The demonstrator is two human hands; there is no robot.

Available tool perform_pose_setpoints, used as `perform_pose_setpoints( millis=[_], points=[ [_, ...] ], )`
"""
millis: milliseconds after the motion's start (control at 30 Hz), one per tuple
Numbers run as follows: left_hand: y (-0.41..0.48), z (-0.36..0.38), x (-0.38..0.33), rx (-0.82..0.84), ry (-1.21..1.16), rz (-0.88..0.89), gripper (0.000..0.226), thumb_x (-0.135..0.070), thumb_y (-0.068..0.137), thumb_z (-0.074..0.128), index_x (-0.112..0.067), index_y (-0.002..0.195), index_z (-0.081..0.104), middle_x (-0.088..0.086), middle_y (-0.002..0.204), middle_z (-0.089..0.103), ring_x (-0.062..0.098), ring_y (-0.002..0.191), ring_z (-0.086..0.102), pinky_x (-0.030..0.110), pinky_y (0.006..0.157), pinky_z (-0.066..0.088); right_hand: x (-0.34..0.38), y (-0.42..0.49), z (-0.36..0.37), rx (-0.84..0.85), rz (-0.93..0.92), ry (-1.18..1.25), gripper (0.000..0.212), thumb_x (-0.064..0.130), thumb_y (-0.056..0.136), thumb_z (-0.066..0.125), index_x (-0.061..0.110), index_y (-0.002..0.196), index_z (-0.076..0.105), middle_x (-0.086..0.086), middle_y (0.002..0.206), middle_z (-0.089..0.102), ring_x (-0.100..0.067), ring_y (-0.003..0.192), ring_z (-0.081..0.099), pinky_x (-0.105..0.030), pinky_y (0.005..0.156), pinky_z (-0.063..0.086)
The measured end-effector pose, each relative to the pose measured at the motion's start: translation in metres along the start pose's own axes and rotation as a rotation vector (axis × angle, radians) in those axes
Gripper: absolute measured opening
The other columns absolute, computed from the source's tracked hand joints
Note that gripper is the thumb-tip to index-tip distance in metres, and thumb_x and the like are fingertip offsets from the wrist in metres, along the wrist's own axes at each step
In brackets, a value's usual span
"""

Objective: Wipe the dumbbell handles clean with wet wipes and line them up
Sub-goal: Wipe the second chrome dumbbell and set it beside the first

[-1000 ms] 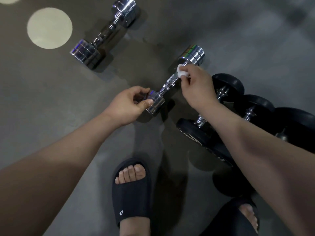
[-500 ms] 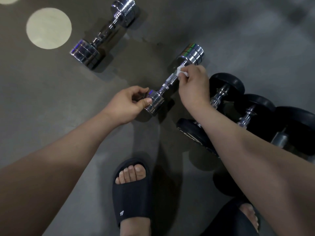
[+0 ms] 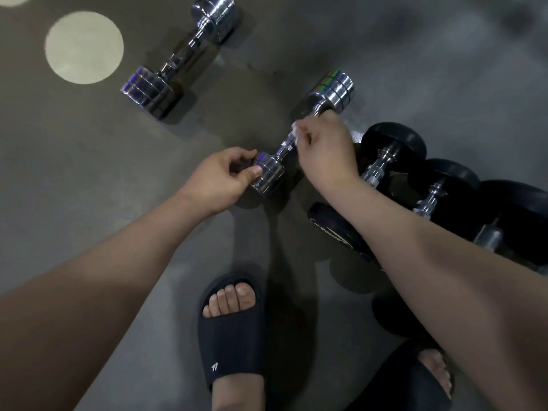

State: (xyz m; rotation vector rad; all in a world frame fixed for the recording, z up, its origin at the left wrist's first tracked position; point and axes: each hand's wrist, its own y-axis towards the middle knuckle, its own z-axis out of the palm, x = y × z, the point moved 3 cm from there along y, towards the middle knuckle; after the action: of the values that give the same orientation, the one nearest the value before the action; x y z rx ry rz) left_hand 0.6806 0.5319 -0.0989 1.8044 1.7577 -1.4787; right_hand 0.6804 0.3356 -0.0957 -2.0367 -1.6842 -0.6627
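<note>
- Right hand has slid with the wipe down the handle, away from the far head and toward the left hand; half a second ago the wipe sat up against the far head.
- Left hand unchanged, same spot on the near head.
- Chrome dumbbell lies on the floor between the two hands, angled from the left hand up and away past the right hand.
- Left hand: thumb and curled fingers pinch the near head of that dumbbell, holding it steady.
- Right hand: fingers curled round the handle with the white wipe bunched under the fingertips; only a small bit of the wipe shows at the knuckles.
- Far head of the dumbbell pokes out just beyond the right hand.
- Second chrome dumbbell lies on the floor well beyond the left hand, apart from the first, at about the same angle.
- Black dumbbells sit side by side just right of the right hand, partly hidden under the right forearm; exact count hard to tell at the frame edge.
- Pale round spot on the floor far beyond the left hand, left of the second chrome dumbbell.
- Black slippers on both feet, below the hands, nearer the person.
</note>
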Motion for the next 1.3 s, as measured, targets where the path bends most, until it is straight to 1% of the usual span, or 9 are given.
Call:
perform_pose_setpoints(
  millis=[100, 267, 433, 600, 700, 800, 933, 1067, 1300],
  points=[
    [-0.001, 0.001, -0.001, -0.001, 0.000, -0.008, 0.036, -0.024, 0.093, 0.070, -0.019, 0.128, 0.066, -0.001, 0.110, 0.072, 0.012, 0.098, 0.067, 0.018, 0.090, 0.047, 0.005, -0.012, 0.000, 0.183, -0.229, -0.135, 0.022, 0.018, 0.095, 0.055, 0.006, 0.091, 0.073, -0.016, 0.093, 0.057, -0.035, 0.075, 0.060, -0.039, 0.069, 0.052],
    [-0.003, 0.006, 0.001, 0.002, -0.043, -0.017, 0.032, -0.023, 0.091, 0.073, -0.021, 0.123, 0.067, 0.004, 0.105, 0.073, 0.025, 0.099, 0.069, 0.033, 0.095, 0.053, -0.013, 0.026, -0.018, 0.033, -0.037, -0.227, 0.026, 0.027, 0.096, 0.045, 0.018, 0.086, 0.068, -0.011, 0.095, 0.064, -0.031, 0.083, 0.062, -0.032, 0.066, 0.041],
    [-0.002, 0.005, 0.000, 0.008, -0.066, -0.017, 0.031, -0.018, 0.091, 0.072, -0.019, 0.121, 0.066, 0.001, 0.102, 0.072, 0.025, 0.100, 0.069, 0.036, 0.097, 0.053, 0.013, -0.014, 0.006, 0.253, -0.294, -0.218, 0.023, 0.022, 0.093, 0.053, 0.010, 0.099, 0.072, -0.014, 0.094, 0.066, -0.038, 0.084, 0.065, -0.042, 0.071, 0.054],
    [0.000, 0.006, 0.005, 0.014, -0.064, -0.001, 0.031, -0.024, 0.089, 0.074, -0.024, 0.119, 0.066, 0.002, 0.104, 0.073, 0.025, 0.100, 0.069, 0.038, 0.096, 0.053, -0.014, 0.026, -0.019, 0.038, -0.075, -0.217, 0.024, 0.023, 0.098, 0.048, 0.014, 0.098, 0.070, -0.007, 0.099, 0.069, -0.028, 0.093, 0.063, -0.033, 0.075, 0.041],
    [0.002, 0.005, 0.005, 0.017, -0.072, -0.005, 0.029, -0.023, 0.089, 0.074, -0.028, 0.116, 0.065, 0.003, 0.105, 0.074, 0.025, 0.101, 0.069, 0.041, 0.098, 0.053, -0.002, 0.011, -0.011, 0.141, -0.187, -0.208, 0.021, 0.022, 0.097, 0.052, 0.013, 0.101, 0.071, -0.007, 0.099, 0.069, -0.028, 0.094, 0.063, -0.032, 0.076, 0.042],
    [0.002, 0.005, 0.004, 0.016, -0.079, -0.008, 0.029, -0.019, 0.091, 0.073, -0.023, 0.119, 0.066, 0.002, 0.105, 0.073, 0.022, 0.100, 0.070, 0.039, 0.099, 0.053, -0.002, 0.007, -0.014, 0.274, -0.309, -0.186, 0.021, 0.026, 0.098, 0.054, 0.016, 0.103, 0.072, -0.005, 0.096, 0.067, -0.026, 0.092, 0.064, -0.029, 0.075, 0.043],
    [0.001, 0.005, 0.003, 0.009, -0.061, -0.006, 0.029, -0.020, 0.091, 0.072, -0.022, 0.119, 0.067, -0.001, 0.104, 0.072, 0.019, 0.099, 0.070, 0.035, 0.098, 0.053, -0.001, 0.015, -0.018, 0.180, -0.188, -0.164, 0.021, 0.027, 0.096, 0.055, 0.016, 0.099, 0.073, -0.005, 0.097, 0.069, -0.027, 0.094, 0.064, -0.039, 0.081, 0.050],
    [0.001, 0.004, 0.001, 0.014, -0.057, -0.001, 0.029, -0.018, 0.091, 0.072, -0.020, 0.120, 0.066, -0.003, 0.101, 0.071, 0.017, 0.096, 0.069, 0.033, 0.097, 0.053, 0.013, -0.009, -0.004, 0.337, -0.370, -0.117, 0.020, 0.024, 0.093, 0.057, 0.015, 0.098, 0.075, -0.005, 0.095, 0.070, -0.026, 0.092, 0.066, -0.035, 0.081, 0.051],
    [0.001, 0.004, 0.001, 0.015, -0.037, 0.007, 0.031, -0.020, 0.092, 0.071, -0.018, 0.123, 0.066, -0.003, 0.104, 0.072, 0.015, 0.095, 0.068, 0.030, 0.095, 0.052, 0.006, -0.004, -0.009, 0.205, -0.238, -0.062, 0.018, 0.021, 0.094, 0.058, 0.014, 0.097, 0.074, -0.003, 0.096, 0.069, -0.023, 0.092, 0.065, -0.031, 0.080, 0.049]
  ],
)
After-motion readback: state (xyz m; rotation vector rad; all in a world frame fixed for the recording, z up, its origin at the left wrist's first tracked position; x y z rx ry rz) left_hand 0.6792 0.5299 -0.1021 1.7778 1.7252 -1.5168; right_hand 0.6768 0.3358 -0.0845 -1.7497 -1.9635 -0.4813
